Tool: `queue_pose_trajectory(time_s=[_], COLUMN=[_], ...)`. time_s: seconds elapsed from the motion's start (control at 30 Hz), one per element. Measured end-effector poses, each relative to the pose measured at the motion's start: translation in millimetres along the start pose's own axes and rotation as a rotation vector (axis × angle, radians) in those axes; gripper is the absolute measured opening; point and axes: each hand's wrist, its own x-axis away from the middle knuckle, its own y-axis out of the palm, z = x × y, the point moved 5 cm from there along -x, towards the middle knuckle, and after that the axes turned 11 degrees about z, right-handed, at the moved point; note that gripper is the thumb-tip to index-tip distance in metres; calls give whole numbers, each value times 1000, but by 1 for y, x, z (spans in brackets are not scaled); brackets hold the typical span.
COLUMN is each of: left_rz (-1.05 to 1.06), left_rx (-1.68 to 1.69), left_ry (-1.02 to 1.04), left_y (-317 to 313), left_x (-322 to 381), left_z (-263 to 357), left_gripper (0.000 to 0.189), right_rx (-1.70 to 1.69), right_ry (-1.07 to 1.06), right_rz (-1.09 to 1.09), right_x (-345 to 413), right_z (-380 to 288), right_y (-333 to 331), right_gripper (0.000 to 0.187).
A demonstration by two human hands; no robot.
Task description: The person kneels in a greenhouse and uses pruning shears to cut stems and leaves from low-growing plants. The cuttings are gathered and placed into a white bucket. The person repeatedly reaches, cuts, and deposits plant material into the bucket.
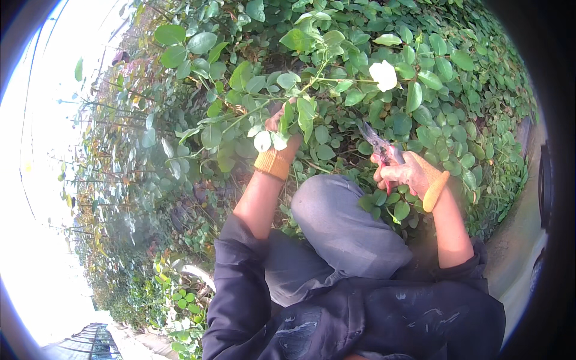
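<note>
My right hand (402, 173), in a glove with a yellow knit cuff, grips a pair of red-handled pruning shears (380, 146). Their blades point up and left among rose leaves. In a like glove, my left hand (283, 128) reaches into the rose bush and is partly hidden by leaves; its fingers are at a leafy rose stem (310, 83), but whether they close on it cannot be seen. A white rose bloom (383, 75) stands on a thin side stem, above the shears.
Dense rose foliage (486, 135) spreads in front and to both sides. My bent knee (333, 202) in grey trousers lies between my arms. A pale path or ground strip (513, 252) runs along the right. A pale curved object (198, 273) lies at lower left, beside my sleeve.
</note>
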Motion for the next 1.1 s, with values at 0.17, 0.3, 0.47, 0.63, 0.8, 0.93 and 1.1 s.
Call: queue_pose_trajectory(time_s=[0.17,0.3,0.47,0.63,0.8,0.93,1.1], left_rz=[-29,-106,-168,-152,-218,-186,-104], left_rx=[-98,-130,452,36,536,992,55], left_ry=[285,276,35,160,-112,-446,173], left_y=[-13,-10,2,8,16,21,3], left_x=[-27,-41,-44,-42,-51,-55,-57], left_z=[17,8,-13,-29,-48,-57,-28], left_gripper=[31,32,32,32,38,36,26], right_rx=[-354,-469,-522,-405,-216,-167,-88], right_ry=[201,277,287,336,318,237,198], right_rz=[-124,-217,-221,-163,-148,-75,-32], right_x=[-61,-100,-135,-163,-177,-172,-168], right_z=[46,57,59,54,41,42,46], right_y=[34,59,69,53,46,45,47], right_gripper=[48,41,45,38,31,27,26])
